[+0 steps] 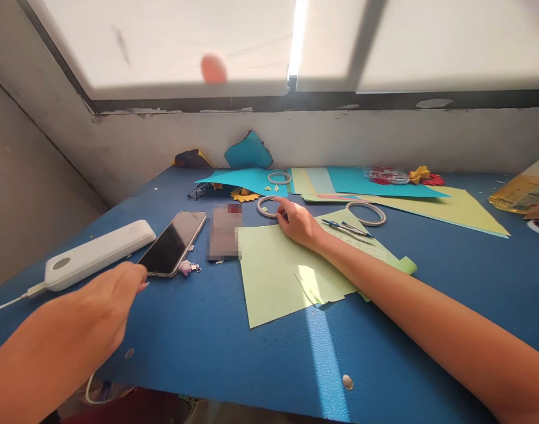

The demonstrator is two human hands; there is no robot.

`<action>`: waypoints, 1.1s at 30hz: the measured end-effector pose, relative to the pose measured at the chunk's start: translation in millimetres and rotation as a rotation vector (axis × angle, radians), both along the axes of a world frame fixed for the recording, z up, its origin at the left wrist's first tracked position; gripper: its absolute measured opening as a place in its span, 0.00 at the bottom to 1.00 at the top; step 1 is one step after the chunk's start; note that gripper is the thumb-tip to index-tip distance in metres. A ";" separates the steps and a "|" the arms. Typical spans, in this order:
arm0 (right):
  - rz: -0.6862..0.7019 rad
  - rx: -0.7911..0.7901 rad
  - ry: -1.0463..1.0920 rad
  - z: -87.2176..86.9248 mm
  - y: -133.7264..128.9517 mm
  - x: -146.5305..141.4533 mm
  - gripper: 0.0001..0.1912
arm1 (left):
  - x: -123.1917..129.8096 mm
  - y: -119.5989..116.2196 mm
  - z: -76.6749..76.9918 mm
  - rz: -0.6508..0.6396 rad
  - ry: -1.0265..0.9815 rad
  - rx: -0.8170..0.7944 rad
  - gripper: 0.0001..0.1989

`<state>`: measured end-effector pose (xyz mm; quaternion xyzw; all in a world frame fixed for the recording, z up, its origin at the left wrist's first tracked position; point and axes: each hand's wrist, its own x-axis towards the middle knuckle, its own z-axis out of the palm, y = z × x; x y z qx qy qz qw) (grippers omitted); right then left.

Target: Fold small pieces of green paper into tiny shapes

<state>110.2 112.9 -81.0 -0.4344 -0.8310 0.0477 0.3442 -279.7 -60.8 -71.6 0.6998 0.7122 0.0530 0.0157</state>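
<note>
My left hand is closed at the near end of a dark-screened phone. Its fingers are pressed together, and what they hold, if anything, is hidden. A small pinkish charm lies beside the phone. My right hand reaches over the far edge of a light green paper sheet, its index finger and thumb closed around the right side of a tape roll. A compass lies on paper near my right wrist. Another tape roll lies farther right.
A white power bank with a cable lies on the blue table at left. Blue paper, a third tape roll and yellow paper lie at the back. A bottle of yellowish liquid is at right.
</note>
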 end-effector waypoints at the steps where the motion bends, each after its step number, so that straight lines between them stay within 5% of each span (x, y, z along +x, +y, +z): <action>1: 0.005 -0.003 0.000 0.7 -0.3 0.1 0.20 | 21.2 7.3 18.6 -0.014 -0.050 0.015 0.10; 5: 0.019 -0.016 0.001 3.6 -1.6 -0.4 0.20 | 133.7 41.4 103.0 -0.115 -0.643 -0.140 0.09; 6: 0.018 -0.019 0.003 4.1 -1.8 -0.7 0.20 | 155.9 53.9 117.6 -0.097 -0.838 -0.144 0.08; 9: 0.011 -0.031 0.005 4.8 -2.1 -2.3 0.19 | 192.2 102.0 137.5 -0.129 -0.908 -0.126 0.10; 15: 0.005 -0.066 -0.003 5.7 -3.5 -4.5 0.15 | 217.2 202.6 131.0 -0.078 -0.662 -0.182 0.13; 20: -0.014 -0.080 -0.006 7.1 -4.1 -5.8 0.15 | 239.9 257.0 117.8 -0.097 -0.366 -0.168 0.15; 27: -0.031 -0.054 -0.011 8.7 -5.1 -6.6 0.17 | 246.8 296.8 95.8 -0.208 0.054 -0.148 0.15; 33: -0.044 -0.009 -0.038 8.7 -6.2 -6.8 0.21 | 257.0 298.4 71.6 -0.303 0.206 -0.225 0.14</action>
